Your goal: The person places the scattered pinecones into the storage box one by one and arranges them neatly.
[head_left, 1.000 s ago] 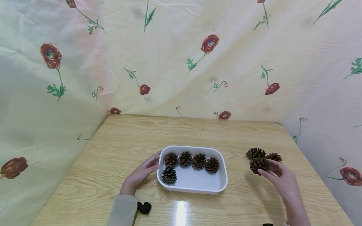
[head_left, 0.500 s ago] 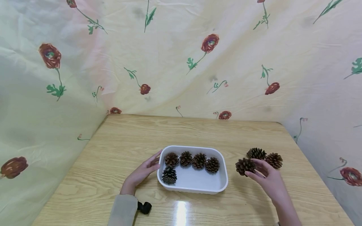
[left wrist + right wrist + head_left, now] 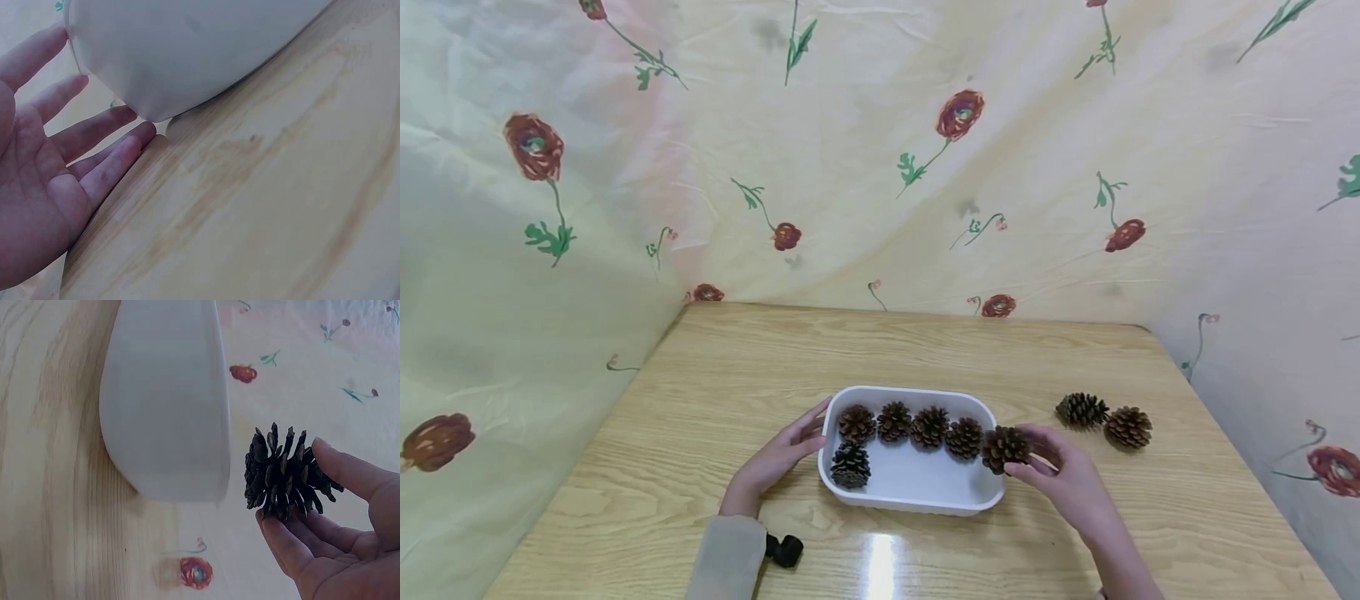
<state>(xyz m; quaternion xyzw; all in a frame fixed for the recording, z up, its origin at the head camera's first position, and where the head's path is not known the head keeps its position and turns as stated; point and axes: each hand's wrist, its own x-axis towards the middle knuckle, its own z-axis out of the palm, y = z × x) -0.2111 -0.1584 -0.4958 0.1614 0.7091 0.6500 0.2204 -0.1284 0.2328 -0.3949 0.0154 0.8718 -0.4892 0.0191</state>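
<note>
A white rectangular tub (image 3: 917, 505) stands mid-table. Inside it, several brown pine cones (image 3: 929, 427) line the far wall, and a darker pine cone (image 3: 850, 465) sits at the left end. My left hand (image 3: 778, 454) rests against the tub's left side; in the left wrist view its fingers are extended, fingertips at the outer wall. My right hand (image 3: 1060, 475) pinches another pine cone (image 3: 284, 472) between thumb and fingers. In the head view this cone overlaps the tub's right rim; the right wrist view shows it held up beside the wall, above rim level.
Two more pine cones, a darker one (image 3: 1081, 411) and a rounder brown one (image 3: 1127, 427), lie on the wooden table (image 3: 760, 350) to the right. A flowered cloth (image 3: 850, 167) hangs around the back and sides. A black wrist device (image 3: 786, 551) shows by the left sleeve.
My right hand has carried its pine cone leftward from beside the two loose cones to the tub's right rim. My left hand and the tub have stayed put.
</note>
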